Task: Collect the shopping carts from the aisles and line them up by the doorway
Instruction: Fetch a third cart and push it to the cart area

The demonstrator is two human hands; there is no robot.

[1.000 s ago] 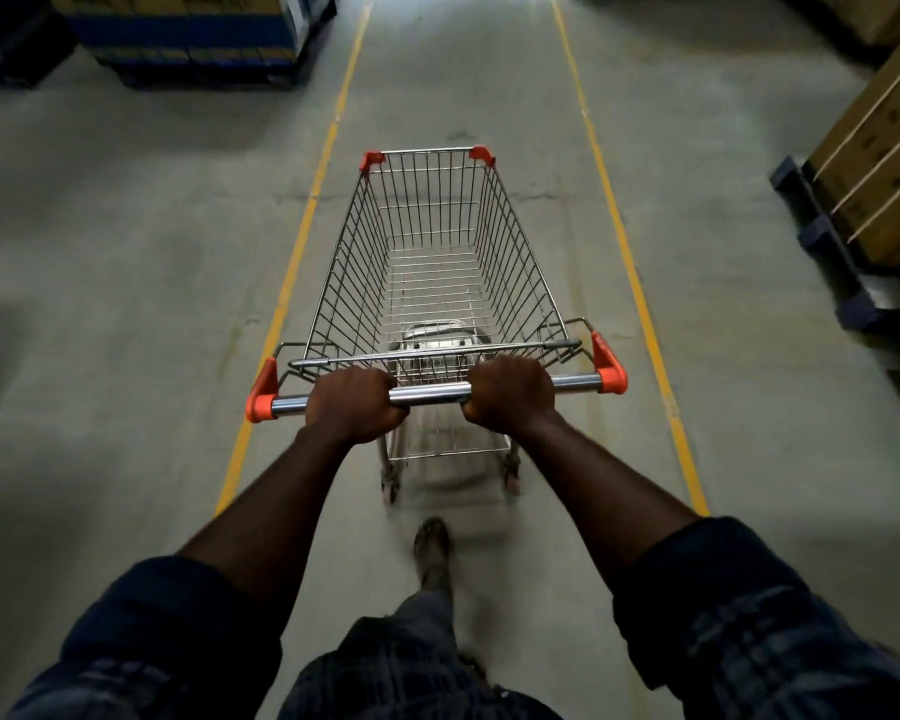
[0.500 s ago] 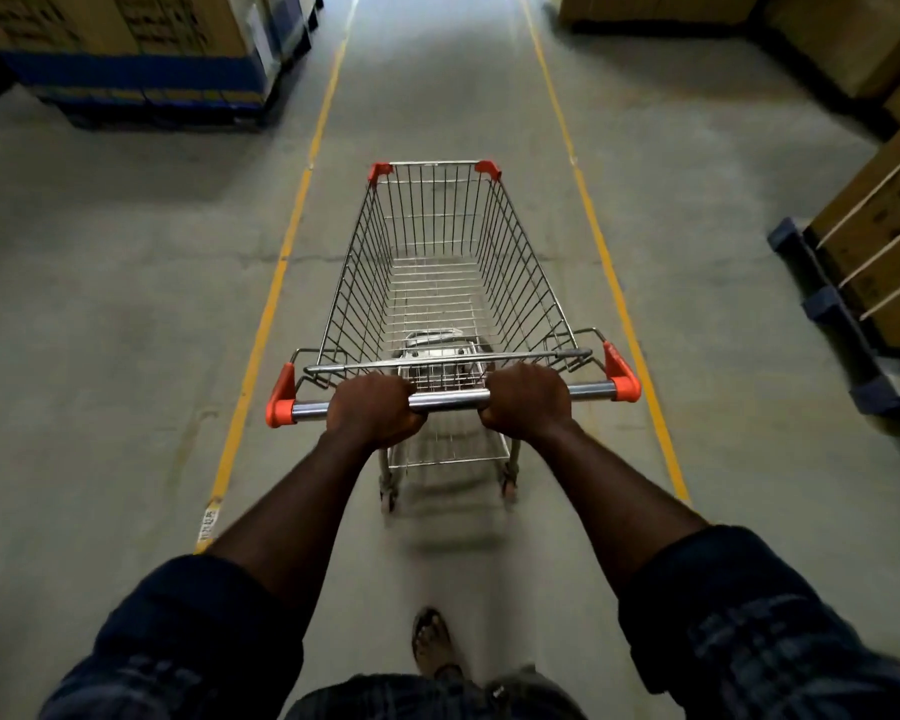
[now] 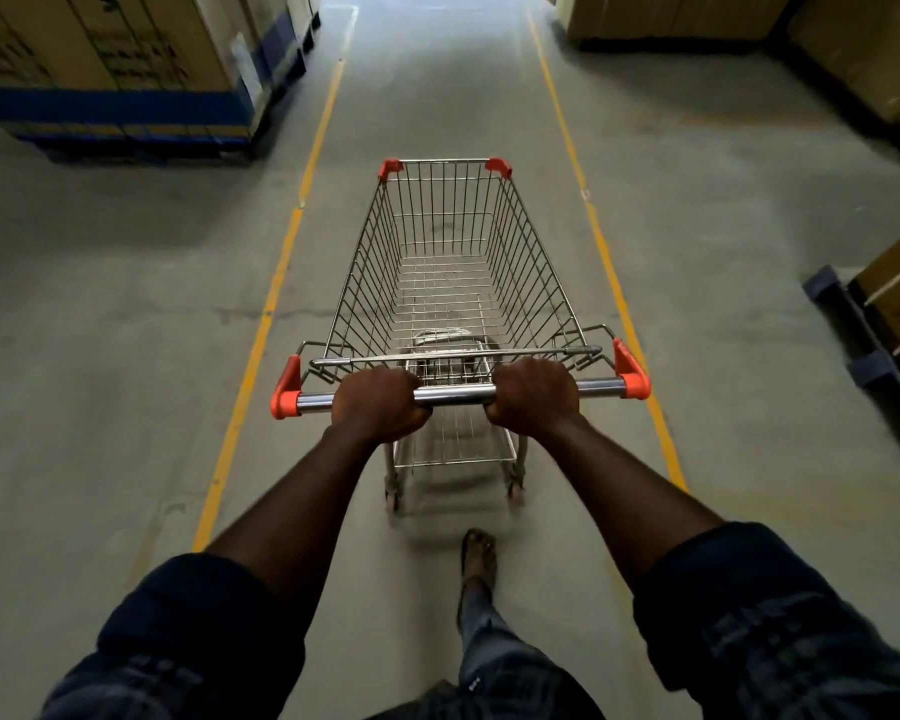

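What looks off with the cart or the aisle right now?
Nothing stands out. The empty cart points straight between the left line and right line, with the left hand and right hand gripping the handle. A thin floor crack meets the left line.

The cart [image 3: 448,309] hid its front wheels; print on boxes [image 3: 100,44] at ten o'clock was blurred; the pallet [image 3: 871,367] at three o'clock ran off the edge.

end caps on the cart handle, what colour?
Orange-red end caps on a shiny metal handle. Seen clearly in the head view.
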